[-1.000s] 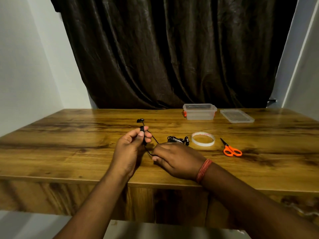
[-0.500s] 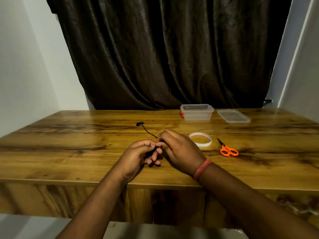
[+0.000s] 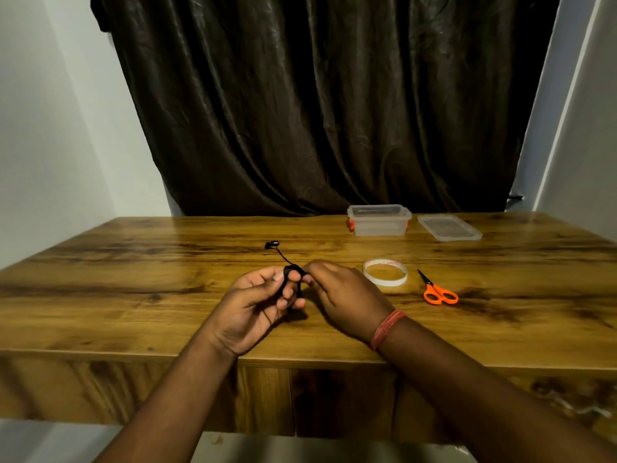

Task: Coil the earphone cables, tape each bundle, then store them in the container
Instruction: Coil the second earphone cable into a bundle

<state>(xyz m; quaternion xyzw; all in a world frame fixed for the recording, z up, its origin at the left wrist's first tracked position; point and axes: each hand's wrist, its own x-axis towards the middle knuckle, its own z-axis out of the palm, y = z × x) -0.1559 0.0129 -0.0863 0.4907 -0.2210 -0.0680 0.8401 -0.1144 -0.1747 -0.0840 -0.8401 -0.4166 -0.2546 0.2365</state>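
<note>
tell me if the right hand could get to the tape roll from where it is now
Probably yes: the tape roll lies flat on the table just right of the right hand, nothing between them. But that hand is pinching the earphone cable wound on the left hand.

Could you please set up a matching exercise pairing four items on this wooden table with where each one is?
Things:
1. black earphone cable
2. orange-handled scissors
3. clear plastic container
4. flat clear lid

Places:
A. right of the white tape roll
B. far edge, right of the container
C. wound on the left hand
D. by the dark curtain, lid off

Pairs: 1-C, 2-A, 3-D, 4-B
</note>
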